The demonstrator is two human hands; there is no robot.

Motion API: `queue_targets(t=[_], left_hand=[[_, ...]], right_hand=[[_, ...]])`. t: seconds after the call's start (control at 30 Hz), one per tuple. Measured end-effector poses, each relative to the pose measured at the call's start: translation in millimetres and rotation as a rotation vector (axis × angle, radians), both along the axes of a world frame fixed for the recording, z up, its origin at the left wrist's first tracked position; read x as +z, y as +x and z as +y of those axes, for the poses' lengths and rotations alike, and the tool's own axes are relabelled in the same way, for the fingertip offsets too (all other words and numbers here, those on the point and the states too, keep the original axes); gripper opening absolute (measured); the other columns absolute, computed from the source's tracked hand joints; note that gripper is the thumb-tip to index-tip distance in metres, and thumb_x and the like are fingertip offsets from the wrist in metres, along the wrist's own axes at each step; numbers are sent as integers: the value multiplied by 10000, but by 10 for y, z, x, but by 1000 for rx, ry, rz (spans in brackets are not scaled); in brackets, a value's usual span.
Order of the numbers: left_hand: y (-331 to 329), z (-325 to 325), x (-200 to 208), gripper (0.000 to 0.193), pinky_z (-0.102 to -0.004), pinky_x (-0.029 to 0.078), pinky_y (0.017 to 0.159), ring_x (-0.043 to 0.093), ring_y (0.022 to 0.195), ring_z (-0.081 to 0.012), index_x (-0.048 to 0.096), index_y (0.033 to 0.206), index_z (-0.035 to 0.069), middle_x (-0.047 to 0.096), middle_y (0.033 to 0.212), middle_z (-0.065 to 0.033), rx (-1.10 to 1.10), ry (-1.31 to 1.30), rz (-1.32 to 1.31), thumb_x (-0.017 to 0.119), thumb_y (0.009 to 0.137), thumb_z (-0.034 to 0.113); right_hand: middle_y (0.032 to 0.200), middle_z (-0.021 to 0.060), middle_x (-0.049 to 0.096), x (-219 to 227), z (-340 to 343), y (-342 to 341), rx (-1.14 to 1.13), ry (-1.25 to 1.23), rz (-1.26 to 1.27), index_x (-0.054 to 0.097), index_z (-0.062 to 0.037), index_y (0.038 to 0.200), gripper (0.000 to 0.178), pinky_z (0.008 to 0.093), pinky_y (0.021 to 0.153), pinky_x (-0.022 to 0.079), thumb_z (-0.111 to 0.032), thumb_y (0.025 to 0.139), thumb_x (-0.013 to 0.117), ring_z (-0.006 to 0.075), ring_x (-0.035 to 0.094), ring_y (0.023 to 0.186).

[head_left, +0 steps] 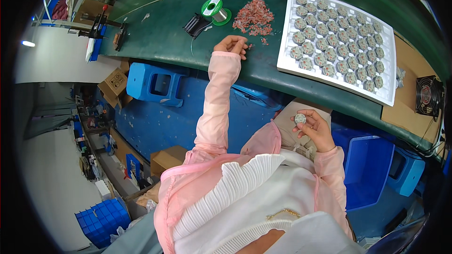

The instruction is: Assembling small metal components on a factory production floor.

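My left hand (230, 46) rests low over the green bench, its fingers pinched together. At its fingertips lies a tiny red part with thin wire leads (250, 46); whether the fingers grip it or another is too small to tell. Just beyond is a pile of the same red leaded parts (254, 16). My right hand (314, 129) is over my lap in front of the bench edge, closed on a small round grey-green module (300, 118) held between thumb and fingers. A white foam tray (290, 21) on the right holds rows of similar round modules (332, 40), many with a red spot.
A solder wire spool (221, 16) and a black holder (196, 25) stand left of the pile. At the bench's right end is a black fan (427, 95). Below are a blue bin (367, 169), a blue stool (153, 84) and cardboard boxes (115, 82).
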State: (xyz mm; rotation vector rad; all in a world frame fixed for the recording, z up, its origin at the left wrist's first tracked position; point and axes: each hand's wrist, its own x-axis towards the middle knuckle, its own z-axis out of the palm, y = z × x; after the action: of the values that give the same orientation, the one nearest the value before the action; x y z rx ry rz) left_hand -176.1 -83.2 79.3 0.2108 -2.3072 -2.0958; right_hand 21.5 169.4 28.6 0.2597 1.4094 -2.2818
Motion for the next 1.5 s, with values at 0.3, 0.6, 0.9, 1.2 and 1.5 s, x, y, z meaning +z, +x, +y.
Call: queue_targets(t=[0.3,0.6,0.9,1.2,1.5], left_hand=[[618,369,226,64,-206,477,608,550,667,-113,608,930,-9,649,818,-86,-210,192,-188,582,880,-40],[1218,741,-69,152,-212,487,635,571,670,-121,624,996,2,659,857,-82,-604,-102,-255,617,857,-59],[1326,893,-154,178,-209,485,655,582,709,-114,640,1004,17,657,888,-61,-591,-93,-151,641,841,-54],[1331,914,-277,183,-201,477,663,583,730,-106,653,1006,24,660,902,-48,-552,-43,-118,638,841,-53],[1419,976,-279,124,-196,460,635,557,701,-93,644,993,11,645,835,-43,-473,-174,-137,635,872,-11]], right_hand=[[1121,113,648,88,-13,-21,-83,-2,-12,524,-30,1289,378,231,654,514,-23,917,591,169,640,868],[983,-12,655,131,-87,-127,-219,463,260,663,-58,1035,167,196,598,386,-98,873,647,82,519,738],[887,-45,634,37,-68,-36,-275,481,186,667,-71,917,85,194,601,354,-89,834,670,64,488,718],[897,-25,642,-93,-119,27,-330,235,42,660,-73,958,119,188,612,382,-89,840,663,78,509,726],[1026,72,651,-1,-145,54,-396,430,242,599,-46,1098,230,187,633,460,-31,870,629,113,586,805]])
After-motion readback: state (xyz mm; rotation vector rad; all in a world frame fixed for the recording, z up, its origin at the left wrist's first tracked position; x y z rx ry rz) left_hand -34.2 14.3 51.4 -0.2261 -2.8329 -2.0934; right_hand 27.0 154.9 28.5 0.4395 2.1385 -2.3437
